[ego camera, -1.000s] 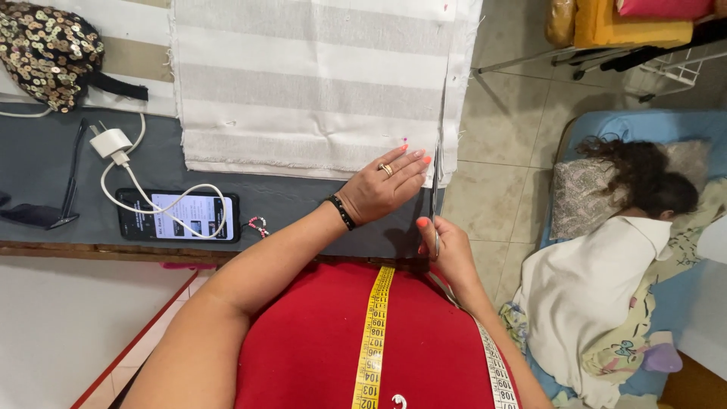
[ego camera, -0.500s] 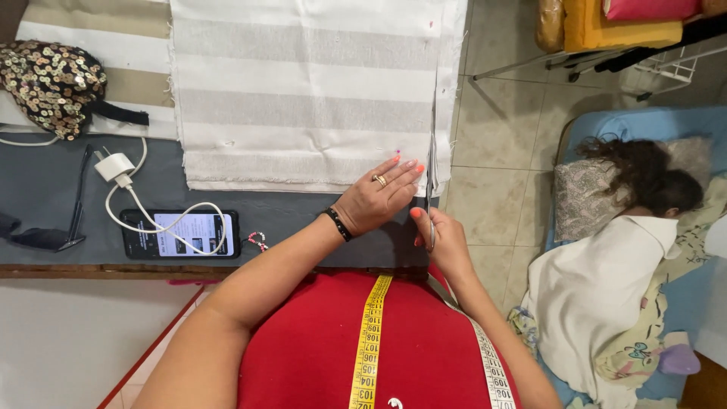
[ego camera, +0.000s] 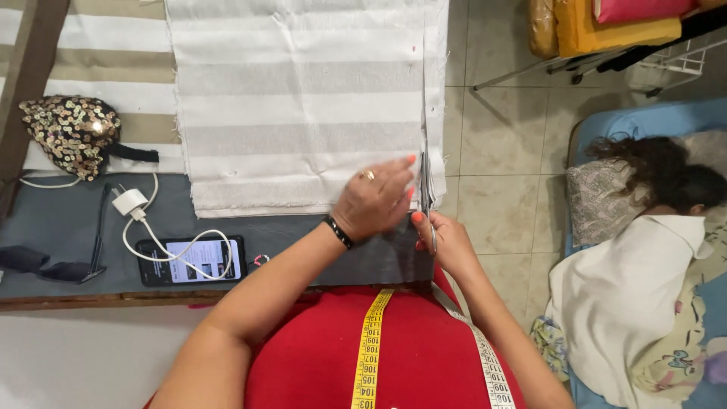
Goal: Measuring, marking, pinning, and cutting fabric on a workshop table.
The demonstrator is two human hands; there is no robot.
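A white and grey striped cloth (ego camera: 303, 98) lies spread on the dark grey table (ego camera: 60, 227). My left hand (ego camera: 375, 198) presses flat on the cloth's near right corner; it wears a ring and a black wristband. My right hand (ego camera: 447, 241) grips scissors (ego camera: 426, 189) whose blades point away from me along the cloth's right edge. A narrow strip (ego camera: 436, 91) is parted from the cloth there. A yellow measuring tape (ego camera: 371, 341) hangs over my red top.
A phone (ego camera: 191, 260) with a white charger cable (ego camera: 129, 203) lies on the table's near left. A sequined pouch (ego camera: 70, 132) sits further left, dark glasses (ego camera: 72, 269) by the near edge. A person lies on a mattress (ego camera: 644, 121) on the floor at right.
My left hand slid further onto the cloth's corner. The scissors in my right hand moved forward along the right edge, and the view shifted closer.
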